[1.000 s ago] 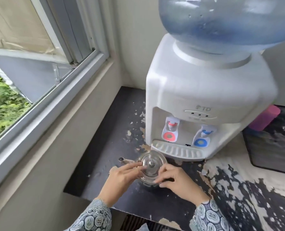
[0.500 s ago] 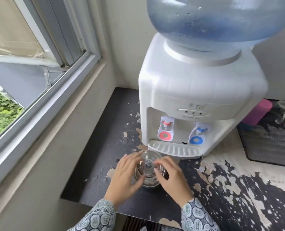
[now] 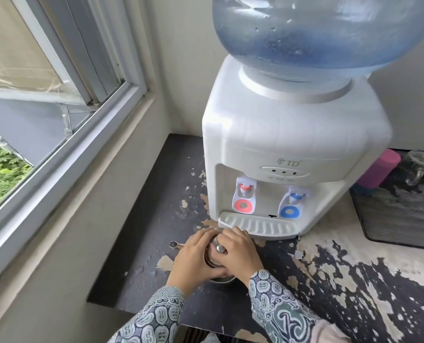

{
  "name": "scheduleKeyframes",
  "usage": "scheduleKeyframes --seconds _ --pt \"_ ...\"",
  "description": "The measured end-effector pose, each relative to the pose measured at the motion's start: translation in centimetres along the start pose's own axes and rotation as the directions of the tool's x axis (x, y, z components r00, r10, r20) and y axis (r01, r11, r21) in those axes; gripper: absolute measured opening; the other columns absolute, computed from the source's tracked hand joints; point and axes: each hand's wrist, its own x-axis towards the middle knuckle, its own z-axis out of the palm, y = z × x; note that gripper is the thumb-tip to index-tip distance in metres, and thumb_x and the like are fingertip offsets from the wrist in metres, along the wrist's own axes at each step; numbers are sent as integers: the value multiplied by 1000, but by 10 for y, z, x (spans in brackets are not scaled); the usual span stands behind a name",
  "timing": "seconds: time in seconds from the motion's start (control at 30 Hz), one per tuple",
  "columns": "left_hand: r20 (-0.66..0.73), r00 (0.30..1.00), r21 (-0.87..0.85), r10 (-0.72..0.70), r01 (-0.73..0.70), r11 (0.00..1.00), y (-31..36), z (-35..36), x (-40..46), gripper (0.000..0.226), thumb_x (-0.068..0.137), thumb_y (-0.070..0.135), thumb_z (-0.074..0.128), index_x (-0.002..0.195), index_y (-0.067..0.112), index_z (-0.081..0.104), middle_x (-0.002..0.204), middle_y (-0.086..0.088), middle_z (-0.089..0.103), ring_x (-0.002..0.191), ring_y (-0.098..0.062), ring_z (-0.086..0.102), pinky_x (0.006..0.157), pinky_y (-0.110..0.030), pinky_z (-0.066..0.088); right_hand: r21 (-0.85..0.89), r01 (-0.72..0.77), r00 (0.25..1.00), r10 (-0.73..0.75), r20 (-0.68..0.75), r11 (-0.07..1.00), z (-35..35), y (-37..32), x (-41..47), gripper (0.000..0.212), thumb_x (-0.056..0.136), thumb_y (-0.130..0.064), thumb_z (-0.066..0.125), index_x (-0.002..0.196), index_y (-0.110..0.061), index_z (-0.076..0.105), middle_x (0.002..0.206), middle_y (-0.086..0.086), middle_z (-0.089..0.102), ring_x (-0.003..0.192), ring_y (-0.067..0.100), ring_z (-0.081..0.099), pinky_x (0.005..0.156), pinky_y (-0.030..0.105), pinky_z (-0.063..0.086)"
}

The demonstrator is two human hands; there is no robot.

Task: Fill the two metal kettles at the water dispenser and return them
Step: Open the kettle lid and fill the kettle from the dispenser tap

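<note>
A small metal kettle (image 3: 218,262) stands on the dark peeling table (image 3: 141,243), just in front of the white water dispenser (image 3: 280,134) and its drip tray (image 3: 258,226). Its spout (image 3: 175,244) points left and its lid knob shows between my hands. My left hand (image 3: 193,258) wraps the kettle's left side. From the other side my right hand (image 3: 238,253) grips it, fingers curled over the lid. Most of the kettle body is hidden by the hands. A second kettle is not in view.
The dispenser has a red tap (image 3: 244,194) on the left and a blue tap (image 3: 291,201) on the right, with a big blue water bottle (image 3: 324,30) on top. A window (image 3: 45,90) and wall run along the left. A pink bottle (image 3: 379,167) and black mat (image 3: 404,214) lie at the right.
Both hands have closed in around the kettle, from fingertips on the lid to a grip on both sides. The camera view shifted slightly closer and lower.
</note>
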Motion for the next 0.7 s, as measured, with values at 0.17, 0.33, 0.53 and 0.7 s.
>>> scheduleKeyframes --seconds 0.17,0.33,0.53,0.7 --pt "30 998 -1 -58 58 998 -1 0 5 93 43 65 67 126 28 48 125 21 44 116 -2 41 95 -13 30 120 54 993 -41 -109 991 4 3 -1 23 73 -27 54 55 -12 50 56 0 54 66 12 36 60 24 36" --pt "61 995 -4 -79 79 997 -5 3 7 90 46 56 76 125 21 49 128 11 50 114 -6 42 96 -6 23 155 33 989 -11 -146 987 4 3 -4 27 75 -25 54 54 -10 46 54 3 47 65 13 33 59 23 33" --pt "29 997 -49 -65 67 997 1 -2 5 94 47 58 79 129 26 45 119 23 42 107 -1 36 94 -14 27 442 -199 970 239 -36 874 -8 -2 -4 33 85 -41 45 62 -19 36 65 -3 40 66 12 36 60 22 31" --pt "39 997 -75 -65 68 995 -1 -1 2 87 47 59 80 123 36 47 127 25 41 116 -1 36 98 -20 28 558 -223 936 335 -105 800 -35 6 -3 32 85 -40 49 78 -8 53 78 2 50 71 3 47 65 10 40"
